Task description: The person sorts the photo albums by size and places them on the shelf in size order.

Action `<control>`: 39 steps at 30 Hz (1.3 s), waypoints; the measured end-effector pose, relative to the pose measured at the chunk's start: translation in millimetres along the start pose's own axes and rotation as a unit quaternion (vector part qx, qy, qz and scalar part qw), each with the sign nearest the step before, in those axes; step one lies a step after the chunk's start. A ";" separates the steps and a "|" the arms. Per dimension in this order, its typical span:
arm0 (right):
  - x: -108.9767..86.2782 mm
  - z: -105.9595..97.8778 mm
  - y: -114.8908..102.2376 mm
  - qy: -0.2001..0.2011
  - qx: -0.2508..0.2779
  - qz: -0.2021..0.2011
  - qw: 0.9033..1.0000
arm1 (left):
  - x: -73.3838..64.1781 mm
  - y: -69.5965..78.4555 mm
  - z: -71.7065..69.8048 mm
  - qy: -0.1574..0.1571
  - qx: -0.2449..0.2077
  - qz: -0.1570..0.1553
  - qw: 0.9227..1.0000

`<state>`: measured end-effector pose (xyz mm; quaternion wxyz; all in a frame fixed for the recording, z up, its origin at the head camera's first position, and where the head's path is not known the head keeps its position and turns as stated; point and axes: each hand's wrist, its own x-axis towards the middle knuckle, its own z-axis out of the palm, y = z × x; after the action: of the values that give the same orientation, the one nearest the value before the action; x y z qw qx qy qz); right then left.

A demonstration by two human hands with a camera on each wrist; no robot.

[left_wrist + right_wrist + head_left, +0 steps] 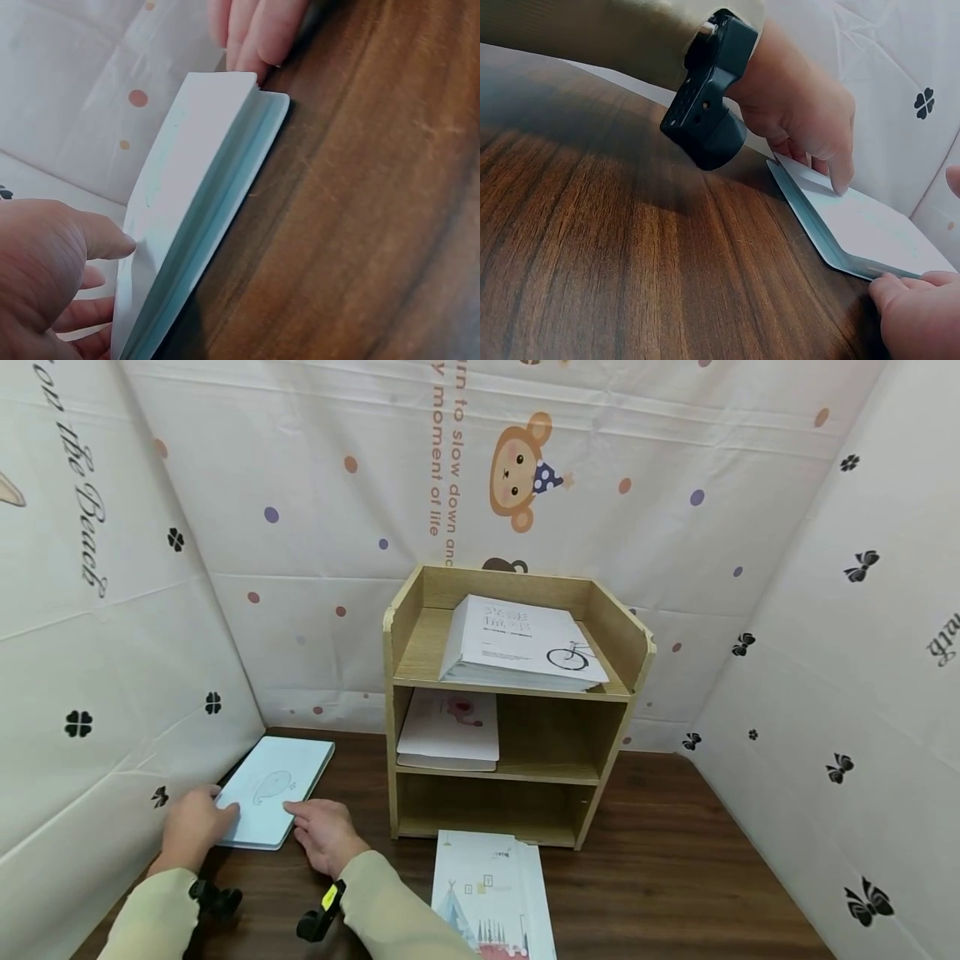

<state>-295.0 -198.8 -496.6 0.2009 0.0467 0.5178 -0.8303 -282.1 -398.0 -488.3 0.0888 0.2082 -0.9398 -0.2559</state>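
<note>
A light blue notebook [277, 785] with an outline drawing of a whale lies at the left of the table; a second light blue layer juts out below its top cover in the left wrist view. My left hand [193, 827] holds its left side, the thumb on the cover and the other fingers down along the edge. At the opposite side my right hand [324, 837] touches the edge with its fingertips. In the right wrist view the fingers of the right hand [922, 311] rest right against the notebook's side.
A three-level wooden shelf [487, 777] stands in the middle. White books [517, 643] lie on its top and a pink-pictured notebook [450, 727] on its middle level. Several white booklets [480, 877] lie before it. Patterned cloth walls [300, 485] enclose the table [660, 860].
</note>
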 end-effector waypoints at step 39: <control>-10.8 -2.4 -3.1 0.035 -0.073 -0.043 0.996 | -13.1 -17.4 -13.8 -0.095 -0.163 -0.071 0.979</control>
<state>-286.6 -192.4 -492.0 0.1492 0.0386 0.5856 -0.7958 -260.6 -412.0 -486.3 0.0134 0.2319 -0.8724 -0.4300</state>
